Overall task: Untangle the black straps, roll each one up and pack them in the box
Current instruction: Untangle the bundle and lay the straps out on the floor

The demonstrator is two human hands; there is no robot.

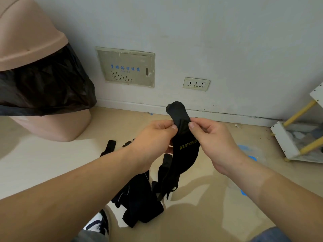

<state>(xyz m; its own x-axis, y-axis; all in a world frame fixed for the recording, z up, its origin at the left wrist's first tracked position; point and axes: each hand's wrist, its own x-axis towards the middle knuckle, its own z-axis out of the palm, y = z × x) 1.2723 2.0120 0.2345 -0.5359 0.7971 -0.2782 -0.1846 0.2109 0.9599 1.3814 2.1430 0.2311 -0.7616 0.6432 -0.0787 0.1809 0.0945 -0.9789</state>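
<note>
I hold one black strap (185, 151) with yellow lettering up in front of me. My left hand (153, 138) pinches its left edge near the top, and my right hand (211, 137) pinches the right edge. The strap's rounded end sticks up above my fingers, and its lower part hangs down to the floor. A tangled heap of more black straps (139, 198) lies on the floor below my hands. Other strap ends (109, 147) show behind my left forearm. No box is in view.
A pink bin (31, 70) lined with a black bag stands at the left against the wall. A white and yellow rack (297, 137) stands at the right. My shoe (97, 222) rests by the heap. Wall socket (196, 84) and panel (125, 67) ahead.
</note>
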